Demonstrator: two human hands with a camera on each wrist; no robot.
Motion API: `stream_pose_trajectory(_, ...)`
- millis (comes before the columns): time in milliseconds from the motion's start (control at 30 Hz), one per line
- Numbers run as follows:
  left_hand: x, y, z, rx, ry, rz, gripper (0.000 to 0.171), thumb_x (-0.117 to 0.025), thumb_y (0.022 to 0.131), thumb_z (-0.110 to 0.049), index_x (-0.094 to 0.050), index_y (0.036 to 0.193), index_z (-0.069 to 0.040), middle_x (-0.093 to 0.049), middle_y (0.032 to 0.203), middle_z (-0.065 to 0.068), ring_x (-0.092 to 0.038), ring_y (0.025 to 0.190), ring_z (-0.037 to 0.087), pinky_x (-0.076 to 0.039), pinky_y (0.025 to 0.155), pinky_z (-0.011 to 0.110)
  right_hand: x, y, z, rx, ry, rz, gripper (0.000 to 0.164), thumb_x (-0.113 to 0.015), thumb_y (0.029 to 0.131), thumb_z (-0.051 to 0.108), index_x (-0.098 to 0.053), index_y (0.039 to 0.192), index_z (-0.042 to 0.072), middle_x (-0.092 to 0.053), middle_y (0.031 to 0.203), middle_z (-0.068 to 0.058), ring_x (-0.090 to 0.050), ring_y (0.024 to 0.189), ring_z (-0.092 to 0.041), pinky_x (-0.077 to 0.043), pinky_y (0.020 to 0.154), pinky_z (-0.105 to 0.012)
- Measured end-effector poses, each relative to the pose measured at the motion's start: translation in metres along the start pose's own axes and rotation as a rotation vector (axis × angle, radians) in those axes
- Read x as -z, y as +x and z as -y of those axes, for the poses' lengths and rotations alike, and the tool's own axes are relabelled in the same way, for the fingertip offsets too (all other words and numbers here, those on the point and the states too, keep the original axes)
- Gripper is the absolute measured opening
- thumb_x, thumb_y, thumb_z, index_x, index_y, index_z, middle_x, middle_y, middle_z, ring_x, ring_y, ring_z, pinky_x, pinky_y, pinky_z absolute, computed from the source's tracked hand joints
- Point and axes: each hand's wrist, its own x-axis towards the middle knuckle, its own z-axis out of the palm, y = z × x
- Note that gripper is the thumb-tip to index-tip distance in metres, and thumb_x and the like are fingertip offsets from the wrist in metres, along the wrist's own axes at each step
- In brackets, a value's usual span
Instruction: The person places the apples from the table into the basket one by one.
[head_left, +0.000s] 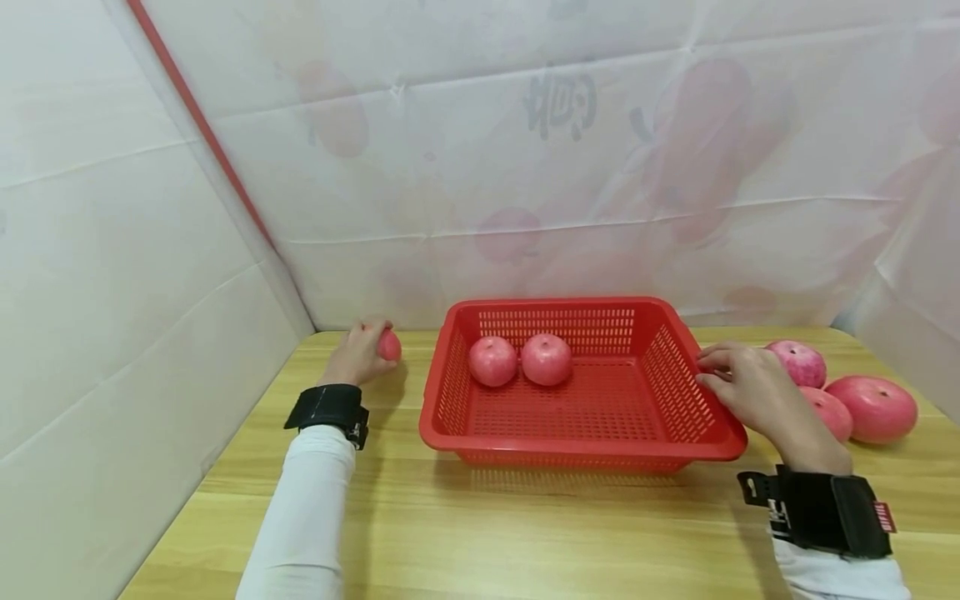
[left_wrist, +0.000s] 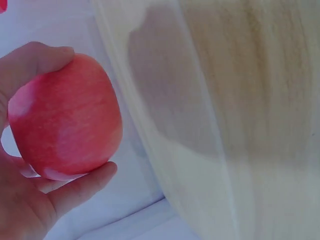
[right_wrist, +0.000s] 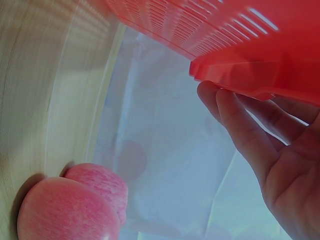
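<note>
My left hand [head_left: 356,354], at the far left of the table, holds a red apple [left_wrist: 67,117] between the thumb and fingers. In the left wrist view the apple's side faces the camera, and a shadow lies on the wood nearby. My right hand [head_left: 750,392] has its fingertips at the right rim of a red slotted plastic basket [head_left: 570,447]. From the right wrist view, its fairly straight fingers [right_wrist: 240,120] meet the rim's outer edge. Inside the basket, towards the left, two pinkish apples [head_left: 492,362] sit side by side.
Right of the basket, three more apples [head_left: 872,408] cluster on the wooden table [head_left: 525,533], partly behind my right hand. White sheeting [head_left: 465,167] with faded fruit prints walls off the back, and plain white sheeting [head_left: 135,317] stands at the left.
</note>
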Motion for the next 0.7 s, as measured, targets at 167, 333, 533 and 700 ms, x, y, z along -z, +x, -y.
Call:
stream_pose_trajectory(167, 0.009, 0.005, -0.01, -0.001, -0.001, -0.013, 0.063, -0.072, 0.07, -0.023, -0.048, 0.126, -0.008, -0.045, 0.113, 0.028, -0.049, 0.096, 0.043, -0.047, 0.076, 0.054, 0.002, 0.001, 0.0, -0.013, -0.01, 0.015, 0.018, -0.066, 0.078, 0.0, -0.066, 0.093, -0.01, -0.06, 0.098, -0.027, -0.059, 0.083, -0.041, -0.049, 0.067, -0.051)
stream_pose_trajectory(333, 0.016, 0.008, -0.019, 0.016, -0.022, -0.007, 0.064, -0.071, 0.07, -0.026, -0.047, 0.127, -0.009, -0.045, 0.113, 0.026, -0.049, 0.096, 0.04, -0.047, 0.076, 0.052, 0.002, 0.001, 0.001, -0.021, -0.004, 0.023, 0.018, -0.067, 0.077, 0.0, -0.066, 0.093, -0.01, -0.06, 0.098, -0.028, -0.059, 0.083, -0.041, -0.05, 0.066, -0.05)
stream_pose_trajectory(533, 0.021, 0.009, -0.027, 0.016, -0.019, -0.006, 0.065, -0.072, 0.069, -0.028, -0.048, 0.127, -0.011, -0.046, 0.111, 0.024, -0.051, 0.094, 0.037, -0.048, 0.074, 0.051, 0.001, 0.001, 0.001, -0.008, -0.016, 0.01, 0.018, -0.066, 0.077, 0.0, -0.066, 0.092, -0.01, -0.06, 0.097, -0.027, -0.059, 0.083, -0.041, -0.049, 0.067, -0.051)
stream_pose_trajectory(700, 0.027, 0.008, -0.034, 0.002, 0.0, -0.011, 0.067, -0.072, 0.069, -0.029, -0.047, 0.129, -0.011, -0.047, 0.111, 0.023, -0.052, 0.093, 0.036, -0.048, 0.075, 0.05, 0.001, 0.001, 0.002, -0.005, -0.011, 0.007, 0.017, -0.066, 0.077, -0.001, -0.066, 0.092, -0.01, -0.06, 0.097, -0.027, -0.058, 0.082, -0.041, -0.05, 0.066, -0.051)
